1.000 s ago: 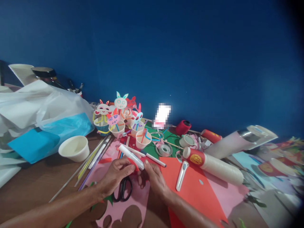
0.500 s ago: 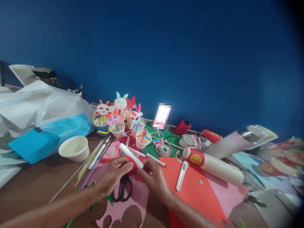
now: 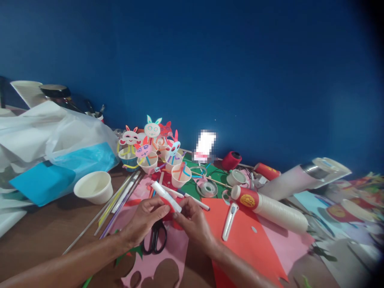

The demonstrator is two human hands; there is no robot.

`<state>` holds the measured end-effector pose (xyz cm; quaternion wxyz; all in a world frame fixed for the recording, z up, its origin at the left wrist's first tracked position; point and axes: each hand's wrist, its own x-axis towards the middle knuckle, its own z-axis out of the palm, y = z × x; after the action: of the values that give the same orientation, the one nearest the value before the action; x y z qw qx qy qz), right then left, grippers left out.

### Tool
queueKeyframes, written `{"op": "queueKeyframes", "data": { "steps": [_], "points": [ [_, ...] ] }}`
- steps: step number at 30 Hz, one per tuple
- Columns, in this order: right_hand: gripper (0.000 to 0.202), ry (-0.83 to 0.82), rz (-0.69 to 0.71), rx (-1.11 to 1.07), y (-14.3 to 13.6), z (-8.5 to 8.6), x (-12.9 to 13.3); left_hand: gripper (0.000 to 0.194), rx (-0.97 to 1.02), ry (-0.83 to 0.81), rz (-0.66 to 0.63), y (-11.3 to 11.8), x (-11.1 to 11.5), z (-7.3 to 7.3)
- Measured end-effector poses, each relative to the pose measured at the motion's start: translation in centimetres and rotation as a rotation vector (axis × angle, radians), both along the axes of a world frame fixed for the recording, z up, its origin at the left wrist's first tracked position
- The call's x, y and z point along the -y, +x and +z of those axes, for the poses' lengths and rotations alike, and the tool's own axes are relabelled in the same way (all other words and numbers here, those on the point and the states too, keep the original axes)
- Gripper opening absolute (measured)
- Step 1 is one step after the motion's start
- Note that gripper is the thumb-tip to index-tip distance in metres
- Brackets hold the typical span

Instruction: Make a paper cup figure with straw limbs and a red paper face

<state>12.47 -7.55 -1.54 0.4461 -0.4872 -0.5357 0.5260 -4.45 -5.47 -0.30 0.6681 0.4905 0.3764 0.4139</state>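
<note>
Between my two hands is a white strip (image 3: 166, 196), with red paper showing under and beside it; whether the two are joined I cannot tell. My left hand (image 3: 147, 220) is closed, thumb and fingers pinching the strip and red paper from the left. From the right, my right hand (image 3: 196, 224) pinches the lower end of it, its fingertips partly hidden. Black-handled scissors (image 3: 154, 239) lie just below my hands on pink paper (image 3: 168, 256) that has round holes cut in it. Markers (image 3: 196, 202) rest just beyond my fingers.
Paper cups (image 3: 181, 176) with animal-face figures stand behind my hands. On the right are red paper (image 3: 249, 248), a utility knife (image 3: 230, 222), a stack of paper cups (image 3: 282, 214) and a tape roll (image 3: 208, 189). Leftward sit a white bowl (image 3: 93, 188), straws (image 3: 103, 224) and a plastic bag (image 3: 75, 124).
</note>
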Motion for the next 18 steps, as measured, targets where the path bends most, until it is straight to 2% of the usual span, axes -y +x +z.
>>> {"op": "queueKeyframes", "data": {
  "steps": [3,6,13,16,18],
  "points": [
    [0.033,0.008,0.059,-0.033,0.13,0.20,0.05,0.017,0.011,0.009,-0.004,0.03,0.00,-0.01],
    [0.045,0.019,0.126,0.010,0.25,0.04,0.05,0.017,0.050,0.002,-0.042,0.07,0.03,0.03],
    [0.037,-0.020,0.019,-0.033,0.05,-0.11,-0.14,0.017,-0.024,0.006,0.025,0.05,-0.03,-0.11],
    [0.038,-0.024,0.081,-0.044,0.16,0.23,-0.19,0.019,-0.018,0.004,0.017,0.10,-0.01,-0.01],
    [0.046,-0.021,0.132,-0.018,0.24,0.28,-0.23,0.019,-0.004,0.008,0.004,0.11,0.03,0.11]
  ]
}}
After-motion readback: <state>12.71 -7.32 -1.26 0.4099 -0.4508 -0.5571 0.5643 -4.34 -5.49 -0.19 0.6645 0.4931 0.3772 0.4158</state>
